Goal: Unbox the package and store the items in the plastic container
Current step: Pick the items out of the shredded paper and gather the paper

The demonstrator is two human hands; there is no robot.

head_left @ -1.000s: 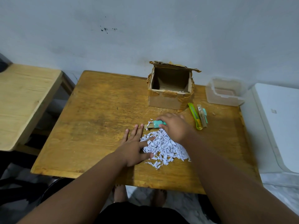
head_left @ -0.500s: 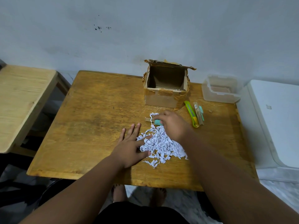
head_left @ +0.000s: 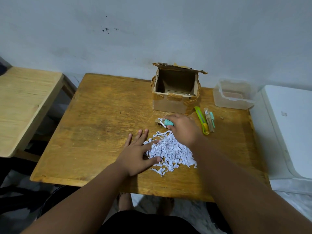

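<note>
An open cardboard box (head_left: pixel 173 103) stands at the back of the wooden table (head_left: pixel 101 125), its inside bare. A heap of shredded white paper (head_left: pixel 170 152) lies in front of it. My right hand (head_left: pixel 184 130) grips a small teal and tan item (head_left: pixel 164 123) at the far edge of the heap, a paper strip draped over it. My left hand (head_left: pixel 136 154) lies flat on the table, fingers spread, thumb and forefinger touching the left side of the shreds. The clear plastic container (head_left: pixel 234 97) sits at the back right and holds nothing I can see.
A green and yellow utility knife (head_left: pixel 201 120) and a tan and teal item (head_left: pixel 209 119) lie side by side right of my right hand. A lighter wooden table (head_left: pixel 25 105) stands to the left and a white appliance (head_left: pixel 290 129) to the right.
My right hand has drawn the teal item a little away from the heap toward the box, with a paper strip trailing. My left hand stays flat beside the shreds.
</note>
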